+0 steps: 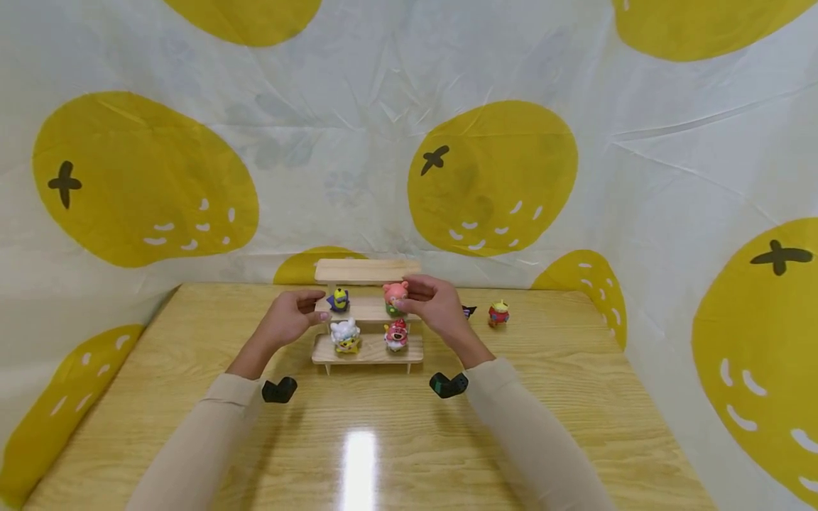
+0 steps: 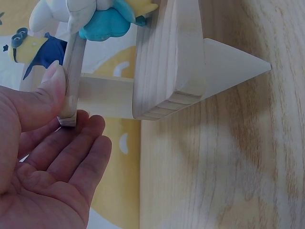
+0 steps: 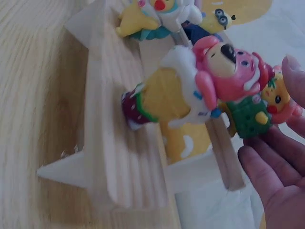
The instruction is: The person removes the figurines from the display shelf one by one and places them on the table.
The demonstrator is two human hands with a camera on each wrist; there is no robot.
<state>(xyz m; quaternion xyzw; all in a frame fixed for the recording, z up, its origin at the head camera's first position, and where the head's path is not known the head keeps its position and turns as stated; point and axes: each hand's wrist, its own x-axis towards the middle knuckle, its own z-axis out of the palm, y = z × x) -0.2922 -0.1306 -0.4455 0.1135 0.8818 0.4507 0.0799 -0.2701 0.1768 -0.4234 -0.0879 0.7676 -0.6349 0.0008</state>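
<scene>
A small three-tier wooden display shelf (image 1: 368,270) stands at the back of the table. My left hand (image 1: 289,321) grips the left end of its middle tier, thumb (image 2: 53,88) above and fingers below. Beside that thumb stands a yellow figurine in blue (image 1: 339,301). At the tier's other end, my right hand (image 1: 437,306) holds a pink-hooded figurine with a green body (image 3: 248,118) between thumb and fingers. The bottom tier carries a white-hooded yellow figurine (image 1: 346,335) on the left and a pink bear figurine (image 3: 228,67) on the right.
Right of the shelf, a figurine with a red body (image 1: 498,313) stands on the wooden table (image 1: 549,426). A dark pointed item (image 1: 470,311) shows partly behind my right hand. Fruit-printed cloth (image 1: 358,156) hangs behind and at both sides.
</scene>
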